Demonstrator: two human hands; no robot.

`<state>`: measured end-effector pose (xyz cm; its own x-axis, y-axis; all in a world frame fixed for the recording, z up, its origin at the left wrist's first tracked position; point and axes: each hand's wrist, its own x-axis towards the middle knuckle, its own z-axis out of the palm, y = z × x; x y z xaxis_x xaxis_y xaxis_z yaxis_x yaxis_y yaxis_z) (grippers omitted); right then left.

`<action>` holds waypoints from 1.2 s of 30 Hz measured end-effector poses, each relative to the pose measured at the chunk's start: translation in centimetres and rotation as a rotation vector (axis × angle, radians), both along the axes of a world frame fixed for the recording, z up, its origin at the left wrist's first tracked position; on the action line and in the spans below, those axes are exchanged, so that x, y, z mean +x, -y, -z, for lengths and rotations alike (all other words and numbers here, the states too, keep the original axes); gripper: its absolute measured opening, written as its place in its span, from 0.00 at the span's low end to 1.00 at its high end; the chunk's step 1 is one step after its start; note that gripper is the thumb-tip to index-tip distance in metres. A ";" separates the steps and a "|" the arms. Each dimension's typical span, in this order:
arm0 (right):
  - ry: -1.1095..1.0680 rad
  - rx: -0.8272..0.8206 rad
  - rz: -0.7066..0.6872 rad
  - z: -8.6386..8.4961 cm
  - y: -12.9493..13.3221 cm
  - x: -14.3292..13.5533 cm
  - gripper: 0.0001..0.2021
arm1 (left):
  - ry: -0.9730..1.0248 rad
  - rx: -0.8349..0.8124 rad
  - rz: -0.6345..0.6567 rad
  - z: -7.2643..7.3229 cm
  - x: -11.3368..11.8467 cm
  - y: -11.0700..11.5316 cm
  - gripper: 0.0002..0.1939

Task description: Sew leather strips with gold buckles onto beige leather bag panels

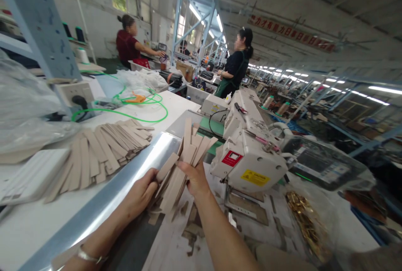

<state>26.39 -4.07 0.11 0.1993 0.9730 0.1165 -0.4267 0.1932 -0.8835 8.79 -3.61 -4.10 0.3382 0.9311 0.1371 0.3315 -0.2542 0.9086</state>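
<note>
A loose bundle of flat beige strips (176, 187) is gripped in my right hand (195, 175), its thumb lying across the front. The strips fan out above and below the fist. At the bundle's left side, my left hand (145, 188) pinches a single beige strip (167, 166) that angles up toward the others. A wide spread of similar strips (103, 149) lies overlapped on the white table to the left. Right of my hands stands a white sewing machine (248, 153) with a yellow caution label. My left fingertips are partly hidden.
A shiny metal strip (103, 195) runs along the table edge. Gold-coloured hardware (306, 220) lies in a clear bag beside a plastic-wrapped control panel (323, 164). A green hose (125, 116) curls at the back left. Two people (237, 63) stand beyond the machine and table.
</note>
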 end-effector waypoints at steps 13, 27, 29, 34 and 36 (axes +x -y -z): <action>0.098 0.015 -0.157 0.5 0.4 0.0 0.19 | 0.125 -0.023 0.237 0.6 2.1 0.4 0.28; -0.026 -0.064 -0.090 0.3 0.0 0.3 0.19 | -0.727 0.258 0.015 0.6 -5.7 2.0 0.22; -0.049 -0.065 -0.081 0.0 -0.1 0.1 0.19 | -0.886 0.161 0.058 0.9 -6.7 2.8 0.15; -0.106 -0.036 -0.096 -1.2 -0.3 -0.5 0.17 | -0.939 0.120 0.010 1.2 -6.4 2.3 0.11; -0.137 -0.020 -0.114 -1.8 -0.5 -0.7 0.19 | -0.929 0.161 -0.020 1.0 -6.6 1.4 0.11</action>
